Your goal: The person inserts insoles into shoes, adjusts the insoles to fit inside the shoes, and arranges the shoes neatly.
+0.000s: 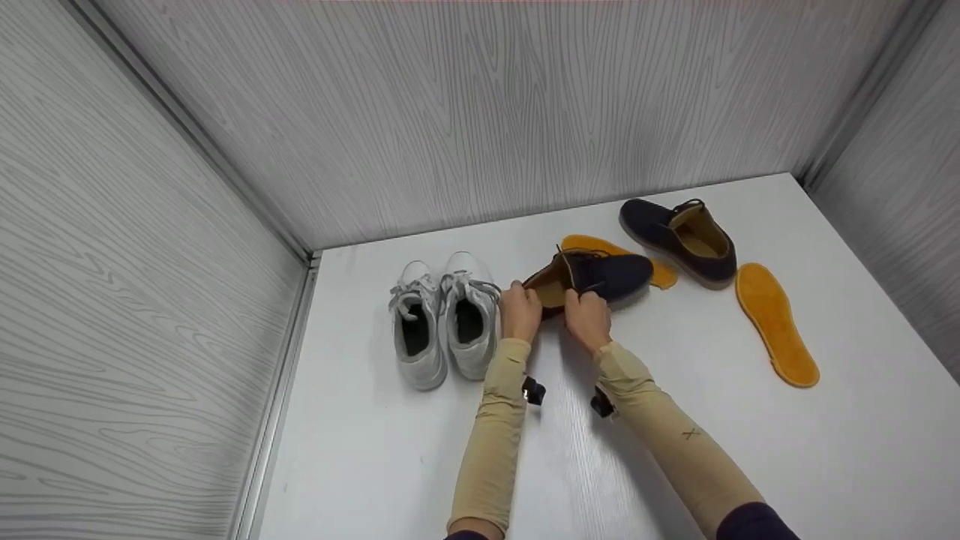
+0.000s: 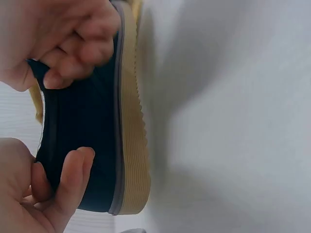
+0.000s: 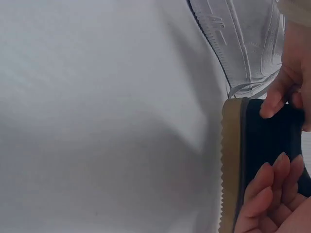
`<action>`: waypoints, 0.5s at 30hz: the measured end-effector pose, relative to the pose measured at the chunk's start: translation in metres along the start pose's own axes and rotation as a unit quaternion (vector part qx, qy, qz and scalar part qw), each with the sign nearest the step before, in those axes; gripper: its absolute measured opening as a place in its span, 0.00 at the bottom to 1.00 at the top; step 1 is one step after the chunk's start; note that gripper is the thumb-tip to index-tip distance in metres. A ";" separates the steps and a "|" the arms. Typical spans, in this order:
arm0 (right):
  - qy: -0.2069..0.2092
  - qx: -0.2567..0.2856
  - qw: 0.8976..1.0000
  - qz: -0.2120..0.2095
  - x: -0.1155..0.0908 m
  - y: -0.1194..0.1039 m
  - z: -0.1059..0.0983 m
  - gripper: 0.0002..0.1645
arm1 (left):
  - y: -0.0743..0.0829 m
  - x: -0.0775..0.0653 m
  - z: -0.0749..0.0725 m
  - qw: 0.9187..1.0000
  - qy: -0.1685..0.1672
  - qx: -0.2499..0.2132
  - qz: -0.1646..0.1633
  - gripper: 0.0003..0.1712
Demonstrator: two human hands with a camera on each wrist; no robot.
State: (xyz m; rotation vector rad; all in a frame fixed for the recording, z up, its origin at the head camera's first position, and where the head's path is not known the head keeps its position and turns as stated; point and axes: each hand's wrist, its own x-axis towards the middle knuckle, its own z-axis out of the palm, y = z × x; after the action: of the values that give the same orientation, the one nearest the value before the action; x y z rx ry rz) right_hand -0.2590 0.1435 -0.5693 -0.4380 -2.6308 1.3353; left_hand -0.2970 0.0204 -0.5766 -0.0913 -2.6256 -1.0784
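A dark navy lace-up shoe [image 1: 619, 276] with a tan lining lies on its sole, toe to the right, in the head view. My left hand [image 1: 520, 311] grips its heel end, thumb and fingers curled over the collar. At the near side of the opening, my right hand [image 1: 588, 319] pinches the collar edge. The left wrist view shows the dark side of the shoe [image 2: 92, 126] and its ribbed tan sole [image 2: 132, 126], with both hands on the upper rim. From the right wrist, the same heel [image 3: 267, 141] appears between the hands.
White sneakers [image 1: 469, 352] stand side by side just left of my hands. Behind the held shoe lies an orange insole [image 1: 589, 241], partly covered. The other navy shoe [image 1: 649, 221] sits at the back right, with a second orange insole [image 1: 776, 322] beside it. Walls border the white table [image 1: 360, 465].
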 end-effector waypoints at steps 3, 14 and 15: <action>0.039 0.029 0.998 -0.033 -0.001 0.000 -0.005 0.30 | 0.006 -0.011 -0.008 0.997 0.002 -0.070 -0.020 0.11; 0.061 0.095 0.991 -0.072 -0.004 -0.002 -0.026 0.29 | 0.023 -0.048 -0.029 0.980 -0.007 -0.197 -0.018 0.16; 0.058 0.096 0.991 -0.077 -0.004 -0.002 -0.028 0.30 | 0.024 -0.051 -0.030 0.979 0.001 -0.203 -0.012 0.16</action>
State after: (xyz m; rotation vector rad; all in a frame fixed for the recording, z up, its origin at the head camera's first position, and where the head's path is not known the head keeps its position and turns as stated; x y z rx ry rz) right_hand -0.2477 0.1623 -0.5518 -0.2706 -2.3617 1.4477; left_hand -0.2368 0.0200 -0.5556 -0.1460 -2.3706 -1.6048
